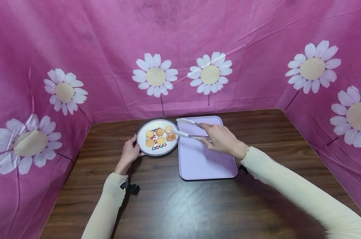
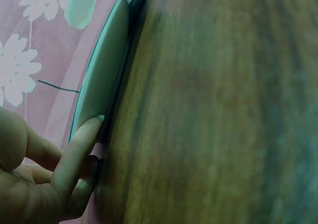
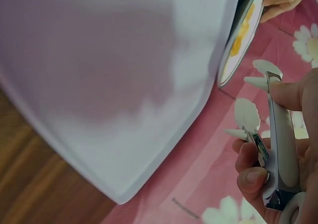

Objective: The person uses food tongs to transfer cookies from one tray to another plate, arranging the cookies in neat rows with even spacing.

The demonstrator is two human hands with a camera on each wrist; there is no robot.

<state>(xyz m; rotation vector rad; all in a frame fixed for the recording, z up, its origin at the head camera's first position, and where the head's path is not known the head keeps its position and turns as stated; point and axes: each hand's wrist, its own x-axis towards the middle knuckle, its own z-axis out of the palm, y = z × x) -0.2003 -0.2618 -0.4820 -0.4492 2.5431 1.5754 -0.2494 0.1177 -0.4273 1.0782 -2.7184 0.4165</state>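
Note:
A round white plate (image 1: 142, 139) with a dark rim carries several cookies (image 1: 160, 132). My left hand (image 1: 129, 152) grips its left edge, with fingers at the side and underside in the left wrist view. My right hand (image 1: 223, 136) holds a pair of tongs (image 1: 198, 136) with white, leaf-shaped tips. The tong arms are spread, with nothing between them. In the head view, the nearer tip overlaps the plate's right side by the cookies, and the farther tip overlaps the top left corner of the lilac tray (image 1: 208, 162). The right wrist view shows fingers and thumb around the tongs (image 3: 283, 149).
The tray's bare surface lies right beside the plate, below my right hand. Both stand toward the back of a dark wooden table (image 1: 156, 205). A pink cloth (image 1: 180, 30) with white daisies closes off the back and both sides.

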